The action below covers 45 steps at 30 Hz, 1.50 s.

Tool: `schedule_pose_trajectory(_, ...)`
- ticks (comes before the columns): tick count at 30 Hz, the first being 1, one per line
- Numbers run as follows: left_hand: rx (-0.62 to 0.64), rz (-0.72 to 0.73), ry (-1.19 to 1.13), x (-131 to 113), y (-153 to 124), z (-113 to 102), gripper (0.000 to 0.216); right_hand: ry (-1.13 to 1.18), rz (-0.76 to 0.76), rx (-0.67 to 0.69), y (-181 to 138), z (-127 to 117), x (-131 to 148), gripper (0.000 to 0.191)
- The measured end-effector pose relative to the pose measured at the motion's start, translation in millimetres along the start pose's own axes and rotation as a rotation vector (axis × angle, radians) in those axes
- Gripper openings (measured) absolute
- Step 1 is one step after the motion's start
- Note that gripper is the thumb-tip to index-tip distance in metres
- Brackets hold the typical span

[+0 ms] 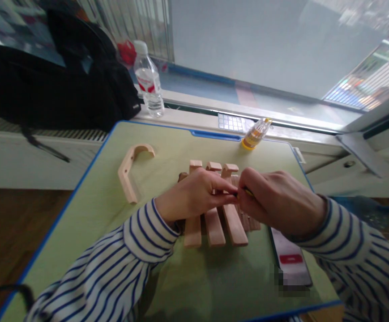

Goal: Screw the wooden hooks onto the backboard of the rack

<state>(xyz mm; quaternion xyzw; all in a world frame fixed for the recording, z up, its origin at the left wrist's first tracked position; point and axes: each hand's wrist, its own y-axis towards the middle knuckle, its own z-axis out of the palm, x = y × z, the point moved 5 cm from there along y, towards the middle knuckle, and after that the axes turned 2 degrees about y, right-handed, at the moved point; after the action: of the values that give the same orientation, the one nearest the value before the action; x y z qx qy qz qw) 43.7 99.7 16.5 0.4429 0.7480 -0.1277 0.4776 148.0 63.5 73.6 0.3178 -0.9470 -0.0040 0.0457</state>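
My right hand (275,199) is a closed fist around a slim black-and-yellow tool (249,192), most of it hidden by the fingers. Against its knuckles, the fingertips of my left hand (197,192) pinch at a small dark tip; what they hold is too small to name. Both hands are above a piece made of wooden slats (215,230), with several flat bars lying side by side and hooked or notched ends at the far side. Thinner ribbed wood shows under my right hand. The middle of the piece is hidden by my hands.
A curved wooden hook piece (125,172) lies on the green table (160,277) at left. A phone (291,259) is at right, and a small bottle of yellow liquid (256,134) at the back. On the sill stand a water bottle (149,85) and a black bag (63,85).
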Motion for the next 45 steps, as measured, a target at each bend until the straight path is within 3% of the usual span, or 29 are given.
schedule_pose_trajectory(14, -0.049, -0.051, 0.026, -1, 0, -1, 0.016, -0.030, 0.085, 0.044, 2, -2, -3, 0.021)
schedule_pose_trajectory(21, -0.031, -0.035, -0.054, 1, 0, 2, 0.018, -0.011, -0.171, 0.218, 7, -17, -1, 0.022)
schedule_pose_trajectory(26, 0.044, -0.058, -0.080, -1, -2, -2, 0.017, 0.015, -0.291, 0.280, 9, -11, -2, 0.010)
schedule_pose_trajectory(31, 0.084, -0.102, 0.126, 1, -7, -14, 0.026, 0.131, -0.272, 0.276, 6, -4, -4, 0.007)
schedule_pose_trajectory(37, 0.106, -0.156, 0.470, 8, -11, -12, 0.018, 0.184, -0.194, 0.254, 3, 0, -6, 0.004)
schedule_pose_trajectory(45, 0.142, -0.177, 0.452, 16, -12, -7, 0.022, 0.152, -0.091, 0.107, 1, 0, -6, 0.008)
